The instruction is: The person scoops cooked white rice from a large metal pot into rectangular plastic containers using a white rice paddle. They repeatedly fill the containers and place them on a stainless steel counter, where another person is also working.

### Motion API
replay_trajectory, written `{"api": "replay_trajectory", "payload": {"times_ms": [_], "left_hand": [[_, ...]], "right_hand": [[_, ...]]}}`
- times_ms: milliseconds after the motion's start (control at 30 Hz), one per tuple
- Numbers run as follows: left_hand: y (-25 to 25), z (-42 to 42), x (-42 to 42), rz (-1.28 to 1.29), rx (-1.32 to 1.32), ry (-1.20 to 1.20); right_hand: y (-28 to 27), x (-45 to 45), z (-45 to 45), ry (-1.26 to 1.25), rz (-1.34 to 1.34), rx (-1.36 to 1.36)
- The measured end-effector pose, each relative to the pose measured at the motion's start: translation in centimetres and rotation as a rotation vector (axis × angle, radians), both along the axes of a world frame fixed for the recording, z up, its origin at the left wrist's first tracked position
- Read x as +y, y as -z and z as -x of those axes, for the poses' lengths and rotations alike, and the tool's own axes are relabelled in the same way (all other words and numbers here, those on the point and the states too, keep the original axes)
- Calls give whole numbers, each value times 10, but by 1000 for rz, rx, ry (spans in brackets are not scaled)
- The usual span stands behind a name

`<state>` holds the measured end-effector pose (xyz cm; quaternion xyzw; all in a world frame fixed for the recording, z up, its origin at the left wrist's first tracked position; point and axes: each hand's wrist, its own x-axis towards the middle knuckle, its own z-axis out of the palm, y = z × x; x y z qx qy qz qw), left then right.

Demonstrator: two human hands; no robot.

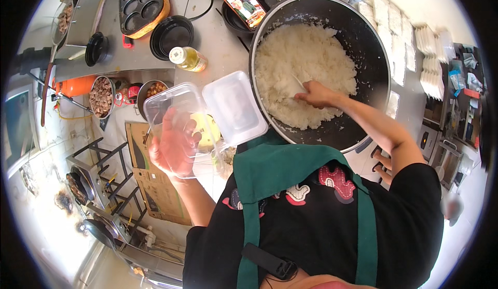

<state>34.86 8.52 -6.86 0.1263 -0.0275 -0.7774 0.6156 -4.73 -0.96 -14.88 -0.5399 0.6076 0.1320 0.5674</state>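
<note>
My right hand (317,94) grips the handle of a white rice paddle (298,82), whose blade is sunk in the cooked rice (303,55). The rice heaps up inside a large dark pot (369,51) with a metal rim. On my left hand (177,145) rests a clear plastic container (175,94), and I see the palm and fingers through it. No food shows inside that container. Between it and the pot stands a stack of white translucent containers (235,108), close against the pot's rim.
A lidded glass jar (190,58), a black bowl (172,37) and a multi-cup pan (143,7) stand on the counter behind. A phone (244,7) leans in another black vessel. Packed white containers (389,24) line the right side. Below left sits a pot of meat chunks (102,96).
</note>
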Motion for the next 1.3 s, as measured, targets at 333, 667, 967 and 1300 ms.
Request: {"api": "replay_trajectory", "payload": {"times_ms": [333,667,967,1300], "left_hand": [[-35,41,11,113,84,-146],[-58,77,-21,154,-234,-33],[-59,237,-107,113,-211,79],[-55,266,-110,24,-73,186]], "right_hand": [[16,5,-18,55,-2,-205],[-88,5,21,124,-24,-496],[-196,52,22,-56,1016,119],[-210,97,59,17,806,48]]}}
